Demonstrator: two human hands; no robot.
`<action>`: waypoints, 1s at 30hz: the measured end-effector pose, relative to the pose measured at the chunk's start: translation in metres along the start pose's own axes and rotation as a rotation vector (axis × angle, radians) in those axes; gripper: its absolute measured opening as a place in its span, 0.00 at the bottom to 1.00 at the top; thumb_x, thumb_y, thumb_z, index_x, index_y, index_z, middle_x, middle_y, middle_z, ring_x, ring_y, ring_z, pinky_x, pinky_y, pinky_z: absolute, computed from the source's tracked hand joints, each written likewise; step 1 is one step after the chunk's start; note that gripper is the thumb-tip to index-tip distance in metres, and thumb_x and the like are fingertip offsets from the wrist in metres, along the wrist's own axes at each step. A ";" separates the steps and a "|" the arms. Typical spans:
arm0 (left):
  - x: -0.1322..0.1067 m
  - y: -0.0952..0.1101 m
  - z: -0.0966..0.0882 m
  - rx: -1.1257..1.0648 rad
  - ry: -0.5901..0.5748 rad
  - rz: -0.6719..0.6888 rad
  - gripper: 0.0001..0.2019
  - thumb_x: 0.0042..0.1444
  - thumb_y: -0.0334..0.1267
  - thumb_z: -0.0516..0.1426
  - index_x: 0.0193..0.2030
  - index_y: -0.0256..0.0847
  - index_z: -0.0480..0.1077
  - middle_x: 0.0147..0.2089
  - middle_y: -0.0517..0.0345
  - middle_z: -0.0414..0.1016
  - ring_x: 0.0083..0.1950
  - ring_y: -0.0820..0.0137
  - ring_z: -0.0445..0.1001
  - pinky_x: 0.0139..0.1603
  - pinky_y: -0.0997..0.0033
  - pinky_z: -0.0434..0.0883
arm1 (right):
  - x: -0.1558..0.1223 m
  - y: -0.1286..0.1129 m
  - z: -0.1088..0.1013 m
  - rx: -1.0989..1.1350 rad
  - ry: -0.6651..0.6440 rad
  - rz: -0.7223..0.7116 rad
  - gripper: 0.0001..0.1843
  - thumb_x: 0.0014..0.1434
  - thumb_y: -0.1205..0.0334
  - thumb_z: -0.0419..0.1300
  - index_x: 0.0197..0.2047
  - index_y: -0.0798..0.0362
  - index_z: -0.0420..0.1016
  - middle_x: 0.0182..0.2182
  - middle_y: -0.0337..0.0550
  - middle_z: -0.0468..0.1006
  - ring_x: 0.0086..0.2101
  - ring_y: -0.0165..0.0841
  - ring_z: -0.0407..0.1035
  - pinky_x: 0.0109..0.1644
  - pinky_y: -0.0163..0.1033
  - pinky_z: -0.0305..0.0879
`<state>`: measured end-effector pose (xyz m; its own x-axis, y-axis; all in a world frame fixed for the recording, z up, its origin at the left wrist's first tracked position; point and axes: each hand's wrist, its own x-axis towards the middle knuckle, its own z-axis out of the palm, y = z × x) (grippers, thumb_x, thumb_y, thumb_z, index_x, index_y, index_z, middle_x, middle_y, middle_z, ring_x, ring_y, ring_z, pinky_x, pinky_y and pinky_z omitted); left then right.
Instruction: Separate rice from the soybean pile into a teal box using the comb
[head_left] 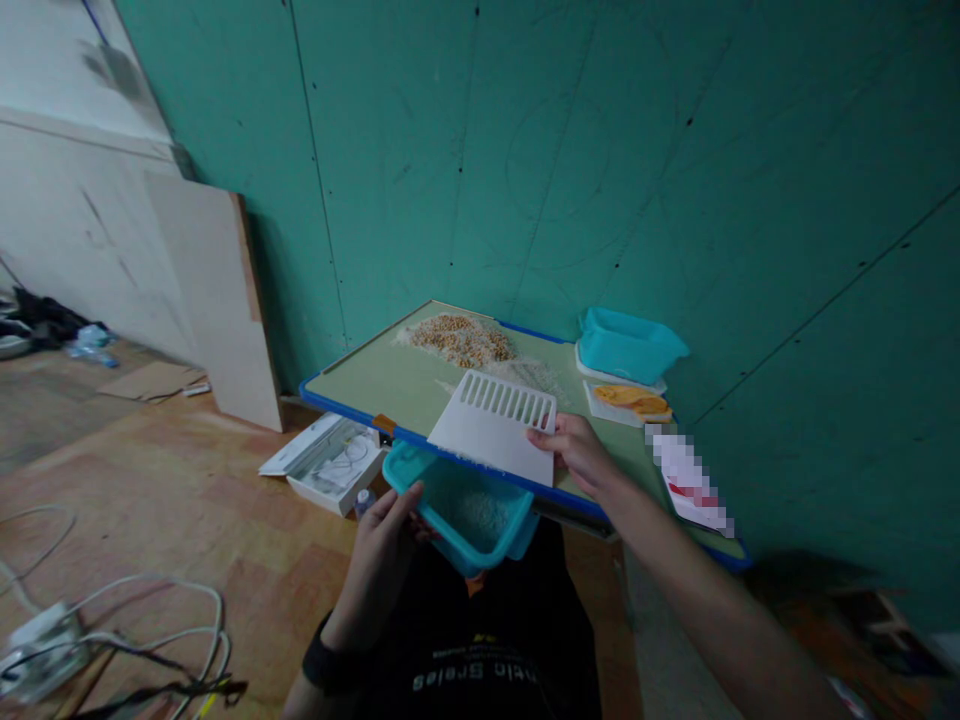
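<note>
Two pinches | slotted scraper (491,433) between right fingers (541,438) | turquoise tub (405,465) between left fingers (409,496)

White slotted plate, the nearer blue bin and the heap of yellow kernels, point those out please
White slotted plate (492,436), head view: solid face below the slots.
Nearer blue bin (463,552), head view: near wall.
Heap of yellow kernels (461,341), head view: middle of the heap.
</note>
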<state>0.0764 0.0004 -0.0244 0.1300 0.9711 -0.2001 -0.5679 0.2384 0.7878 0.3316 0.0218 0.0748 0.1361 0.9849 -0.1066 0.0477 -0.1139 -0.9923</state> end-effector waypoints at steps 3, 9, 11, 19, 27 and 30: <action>0.001 -0.001 0.000 -0.007 0.012 -0.002 0.15 0.47 0.46 0.71 0.27 0.39 0.73 0.20 0.64 0.70 0.21 0.73 0.70 0.23 0.75 0.69 | -0.002 -0.002 0.003 0.015 -0.029 -0.002 0.23 0.36 0.50 0.76 0.32 0.57 0.79 0.29 0.46 0.82 0.29 0.36 0.73 0.33 0.39 0.67; 0.004 0.002 -0.005 -0.011 0.032 -0.010 0.17 0.45 0.47 0.72 0.24 0.41 0.72 0.19 0.63 0.69 0.21 0.71 0.70 0.23 0.74 0.69 | -0.002 -0.012 -0.030 -0.027 0.181 -0.081 0.28 0.36 0.45 0.75 0.37 0.55 0.80 0.36 0.50 0.85 0.33 0.44 0.77 0.33 0.42 0.71; 0.003 0.005 -0.007 -0.015 0.042 -0.008 0.16 0.46 0.47 0.71 0.24 0.41 0.72 0.19 0.63 0.69 0.21 0.71 0.70 0.24 0.74 0.68 | -0.007 -0.008 -0.054 -0.102 0.295 -0.164 0.28 0.39 0.44 0.74 0.39 0.54 0.80 0.39 0.52 0.85 0.35 0.46 0.78 0.34 0.44 0.72; -0.002 0.012 -0.008 -0.014 0.052 -0.007 0.13 0.47 0.45 0.71 0.23 0.42 0.74 0.20 0.61 0.72 0.22 0.71 0.71 0.25 0.73 0.70 | -0.035 0.029 -0.122 -0.497 0.525 -0.332 0.23 0.51 0.45 0.69 0.44 0.53 0.83 0.44 0.52 0.85 0.45 0.51 0.78 0.50 0.55 0.72; 0.002 0.010 -0.010 -0.024 0.025 0.006 0.14 0.51 0.45 0.70 0.24 0.41 0.72 0.21 0.63 0.71 0.23 0.72 0.70 0.25 0.74 0.69 | -0.004 0.020 -0.085 -0.402 0.372 -0.322 0.20 0.49 0.47 0.68 0.40 0.54 0.82 0.41 0.51 0.86 0.41 0.47 0.79 0.44 0.49 0.73; 0.001 0.012 -0.009 -0.025 0.045 0.013 0.14 0.50 0.45 0.70 0.25 0.41 0.73 0.22 0.63 0.71 0.23 0.73 0.70 0.26 0.74 0.70 | 0.007 0.011 -0.066 -0.350 0.315 -0.284 0.19 0.47 0.49 0.68 0.38 0.54 0.81 0.39 0.49 0.85 0.39 0.46 0.78 0.41 0.45 0.72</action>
<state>0.0627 0.0043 -0.0199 0.0859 0.9725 -0.2164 -0.5899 0.2246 0.7756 0.3980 0.0189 0.0671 0.3568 0.9029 0.2399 0.4447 0.0616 -0.8936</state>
